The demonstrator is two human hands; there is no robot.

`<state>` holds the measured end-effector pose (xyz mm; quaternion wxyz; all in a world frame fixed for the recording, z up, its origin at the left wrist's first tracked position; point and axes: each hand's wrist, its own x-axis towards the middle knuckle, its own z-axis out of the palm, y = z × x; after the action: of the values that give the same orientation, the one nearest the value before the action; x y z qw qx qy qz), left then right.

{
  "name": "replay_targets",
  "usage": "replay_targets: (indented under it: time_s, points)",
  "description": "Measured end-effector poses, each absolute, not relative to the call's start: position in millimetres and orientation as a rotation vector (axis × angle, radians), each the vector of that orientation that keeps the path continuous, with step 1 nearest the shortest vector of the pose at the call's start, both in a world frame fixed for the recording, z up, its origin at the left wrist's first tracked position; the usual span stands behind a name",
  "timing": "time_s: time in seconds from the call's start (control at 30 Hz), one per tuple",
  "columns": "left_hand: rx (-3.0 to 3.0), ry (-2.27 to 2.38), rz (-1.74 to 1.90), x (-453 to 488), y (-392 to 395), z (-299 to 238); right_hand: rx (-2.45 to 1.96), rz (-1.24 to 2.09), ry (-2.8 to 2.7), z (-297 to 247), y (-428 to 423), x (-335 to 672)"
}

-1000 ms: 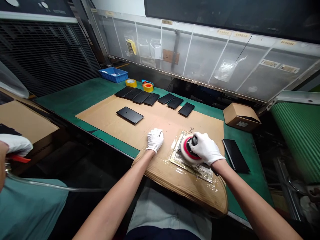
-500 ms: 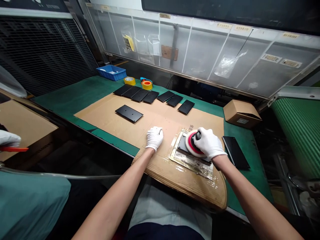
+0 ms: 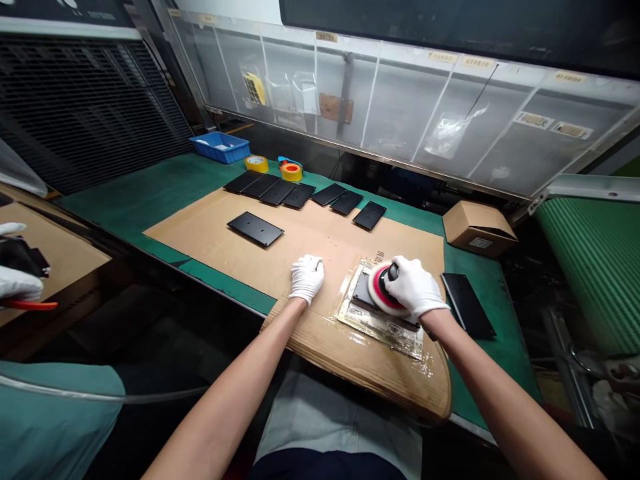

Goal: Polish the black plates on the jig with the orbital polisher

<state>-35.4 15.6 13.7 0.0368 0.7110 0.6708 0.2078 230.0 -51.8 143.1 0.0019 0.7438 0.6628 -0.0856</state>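
My right hand (image 3: 415, 287), in a white glove, grips a round polisher (image 3: 383, 288) with a black body, a red ring and a white pad. Its pad lies on a dark flat plate (image 3: 363, 291) set in a taped holder (image 3: 383, 331) on the cardboard; the pad and my hand hide part of the plate. In a matching glove, my left hand (image 3: 307, 279) rests closed on the cardboard sheet (image 3: 331, 248), left of the holder. What its curled fingers hold, if anything, is hidden. Another black plate (image 3: 256, 229) lies beyond my left hand.
Several black plates (image 3: 299, 195) line the cardboard's far side, and one (image 3: 469, 305) lies right of my right hand. Tape rolls (image 3: 257, 164) and a blue bin (image 3: 220, 147) stand behind. A carton (image 3: 477, 227) sits at right. At far left is a co-worker's gloved hand (image 3: 20, 283).
The whole view has shifted slightly. The polisher stays on the plate in my right hand, and my left hand keeps its place. At far left, the co-worker's hands now show a black object.
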Motion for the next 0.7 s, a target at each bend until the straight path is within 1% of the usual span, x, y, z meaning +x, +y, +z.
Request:
replay_targets:
  time_s: [0.17, 0.33, 0.47, 0.6, 0.7]
  points:
    - [2.188, 2.049, 0.648, -35.5, 16.1, 14.2, 2.309, -0.303, 2.141, 140.7, -58.4, 244.0]
    - [2.189, 2.056, 0.630, -35.1, 17.0, 14.8, 2.389, -0.248, 2.040, 140.0, -73.9, 262.2]
    - [2.196, 2.065, 0.623, -34.5, 17.2, 15.4, 2.386, -0.306, 2.079, 136.5, -86.1, 277.0]
    - [2.204, 2.061, 0.621, -34.2, 16.9, 15.6, 2.451, -0.268, 2.029, 132.2, -93.1, 291.6]
    - [2.205, 2.063, 0.609, -34.1, 17.0, 15.4, 2.427, -0.323, 2.078, 130.6, -92.0, 298.5]
